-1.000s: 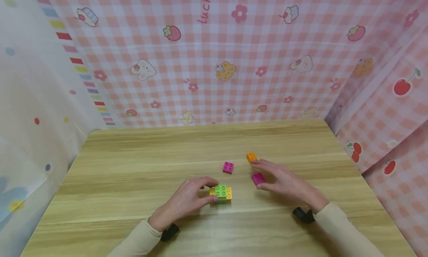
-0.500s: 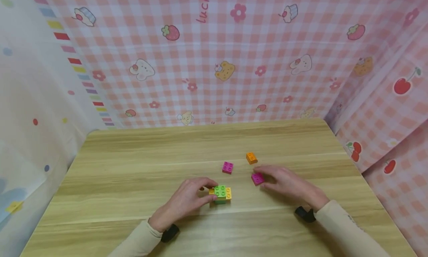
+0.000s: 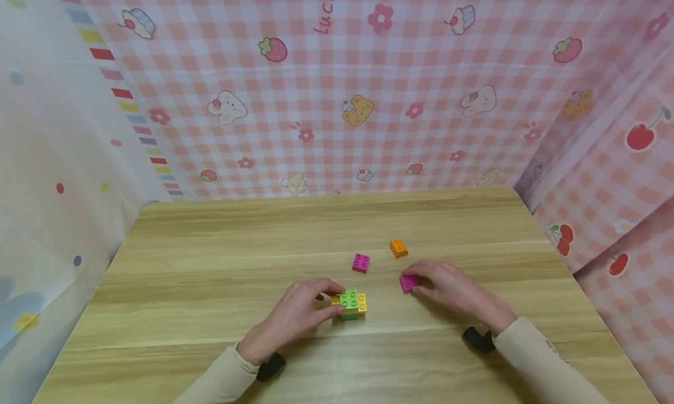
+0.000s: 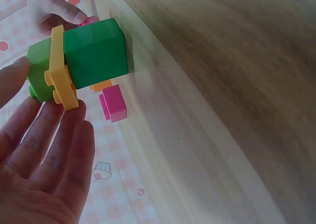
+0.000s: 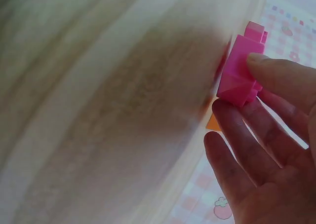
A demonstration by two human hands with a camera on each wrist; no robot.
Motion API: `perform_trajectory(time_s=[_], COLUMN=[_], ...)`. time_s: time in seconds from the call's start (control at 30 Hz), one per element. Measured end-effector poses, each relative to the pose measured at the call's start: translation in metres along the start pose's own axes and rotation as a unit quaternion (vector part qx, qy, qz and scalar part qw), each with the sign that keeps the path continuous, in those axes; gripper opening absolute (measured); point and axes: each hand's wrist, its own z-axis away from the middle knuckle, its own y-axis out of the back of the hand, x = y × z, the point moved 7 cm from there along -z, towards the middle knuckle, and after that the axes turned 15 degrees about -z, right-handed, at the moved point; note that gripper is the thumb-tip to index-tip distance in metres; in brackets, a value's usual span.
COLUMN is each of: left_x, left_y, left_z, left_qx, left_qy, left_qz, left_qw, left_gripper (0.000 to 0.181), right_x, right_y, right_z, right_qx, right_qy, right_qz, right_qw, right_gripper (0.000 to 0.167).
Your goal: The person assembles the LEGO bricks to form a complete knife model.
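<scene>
My left hand point(image 3: 297, 310) pinches a small stack of toy building bricks between thumb and fingers. A light green brick point(image 3: 350, 299) tops it, a flat yellow-orange plate point(image 4: 58, 68) lies in the middle, and a dark green brick point(image 4: 96, 54) is at the bottom. To the right, my right hand point(image 3: 447, 288) grips a magenta brick point(image 3: 407, 283) on the table, thumb on its near side in the right wrist view point(image 5: 242, 61). Its remaining fingers extend past the brick.
A second magenta brick point(image 3: 361, 263) lies behind the stack. An orange brick point(image 3: 398, 248) with a sloped side sits farther back, beyond the right hand. The wooden table point(image 3: 237, 234) meets a pink checked cloth point(image 3: 316, 129) at its back edge.
My right hand has drawn back from beside the orange brick and closed its thumb and fingers on the nearer magenta brick. The left hand keeps its hold on the stack, nearly still.
</scene>
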Motion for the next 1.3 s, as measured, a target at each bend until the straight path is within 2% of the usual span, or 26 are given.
perform_trajectory(time_s=[0.53, 0.87, 1.1, 1.3], left_x=[-0.002, -0.001, -0.002, -0.001], left_y=[-0.002, -0.001, -0.002, -0.002], left_z=[-0.001, 0.000, 0.000, 0.001], left_qx=[-0.005, 0.001, -0.002, 0.001], left_qy=[0.014, 0.013, 0.016, 0.012], left_qz=[0.015, 0.007, 0.010, 0.006], left_qw=[0.9998, 0.9999, 0.9998, 0.9999], left_gripper=[0.027, 0.027, 0.028, 0.028], right_x=[-0.029, -0.049, -0.062, -0.072], right_y=[0.008, 0.013, 0.014, 0.014], right_z=[0.005, 0.003, 0.002, 0.000], right_qx=[0.041, 0.083, 0.098, 0.111], right_qy=[0.032, 0.070, 0.085, 0.114], right_qz=[-0.017, -0.028, -0.037, -0.043], right_qw=[0.9985, 0.9937, 0.9908, 0.9863], right_gripper=[0.035, 0.035, 0.034, 0.033])
